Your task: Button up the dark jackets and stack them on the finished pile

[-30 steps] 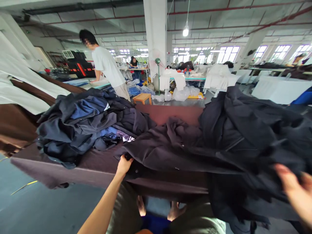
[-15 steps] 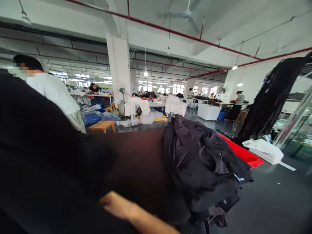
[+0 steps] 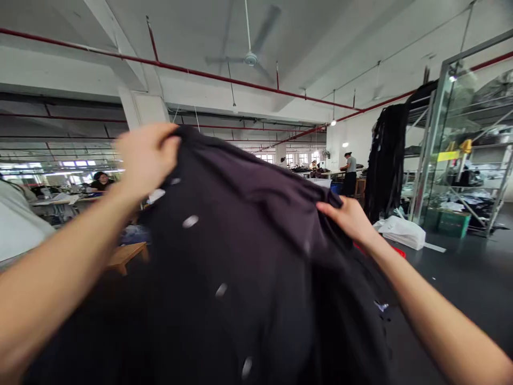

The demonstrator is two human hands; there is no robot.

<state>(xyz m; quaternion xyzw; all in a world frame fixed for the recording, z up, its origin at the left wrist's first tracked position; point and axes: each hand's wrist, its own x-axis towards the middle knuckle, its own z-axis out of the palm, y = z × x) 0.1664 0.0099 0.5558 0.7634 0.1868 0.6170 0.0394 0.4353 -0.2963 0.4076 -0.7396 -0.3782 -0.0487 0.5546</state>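
Note:
A dark garment (image 3: 248, 230) with several pale round buttons hangs spread between my hands and fills the middle of the view. My left hand (image 3: 148, 152) is closed on its upper left corner, raised high and blurred by motion. Lower down at the right, my right hand (image 3: 347, 216) pinches the garment's upper right edge. The cloth sags in folds between the two grips and hides most of what lies behind it.
A wooden stool (image 3: 127, 255) stands at the left, near a person's white top (image 3: 20, 219). Right of the garment are a white bundle (image 3: 403, 232) on the floor, hanging black strips (image 3: 387, 160) and a glass-sided rack (image 3: 435, 149). More people work farther back.
The view has turned right. Both hands now hold a dark garment up in front of me; before, one blurred forearm showed low down over dark cloth and a pile of dark garments stood in view.

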